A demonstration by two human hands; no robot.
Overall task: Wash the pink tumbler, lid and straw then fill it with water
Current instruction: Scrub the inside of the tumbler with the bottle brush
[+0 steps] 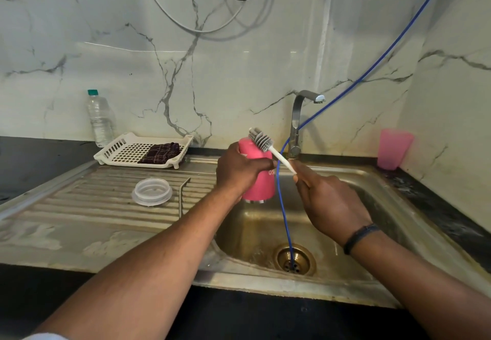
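Tumbler (261,180) lettering mostly behind left hand (239,169) (tumbler's mouth unseen).

A clear plastic bottle (99,119) with a green cap stands at left against the marble wall. Just right of it, a white tray (125,148) holds a dark checked cloth (160,153). A pink cup (393,148) stands at far right.

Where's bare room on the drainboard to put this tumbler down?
Free: the ridged drainboard left of the lid, and the strip in front of it. Crowded: between lid and straw, and the back, taken by the white tray.
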